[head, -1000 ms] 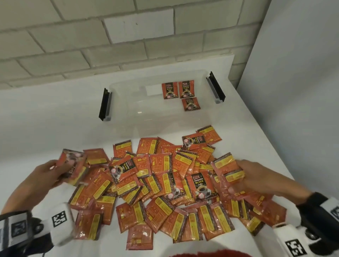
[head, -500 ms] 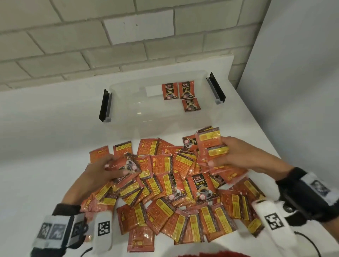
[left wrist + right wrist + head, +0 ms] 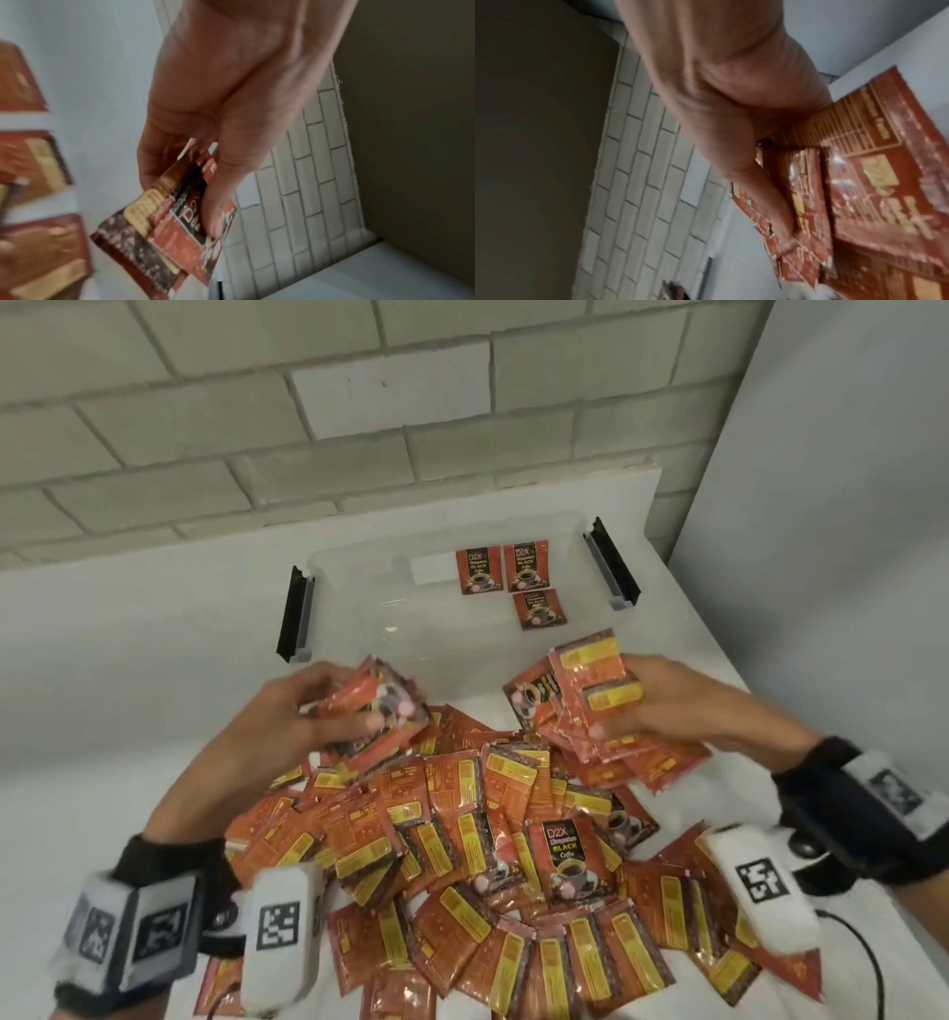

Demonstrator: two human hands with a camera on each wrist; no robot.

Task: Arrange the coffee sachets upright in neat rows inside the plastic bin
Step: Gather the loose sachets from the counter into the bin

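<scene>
A heap of red and yellow coffee sachets (image 3: 462, 839) covers the white table in front of me. My left hand (image 3: 287, 711) grips a small stack of sachets (image 3: 380, 706) above the heap's far left; the left wrist view shows the same stack (image 3: 174, 223) pinched between thumb and fingers. My right hand (image 3: 662, 706) holds a fanned bunch of sachets (image 3: 580, 690), also seen close up (image 3: 847, 182). Behind both hands stands the clear plastic bin (image 3: 359, 588) with black side latches. Three sachets (image 3: 506, 570) lie inside it at the far right.
A brick wall (image 3: 308, 428) runs behind the bin. A grey panel (image 3: 832, 505) closes off the right side, close to the table's right edge. Bare white table (image 3: 128, 660) lies to the left of the bin and heap.
Both hands rose from the heap's sides and moved forward toward the bin, each carrying its bunch of sachets. The left hand swung in from the far left.
</scene>
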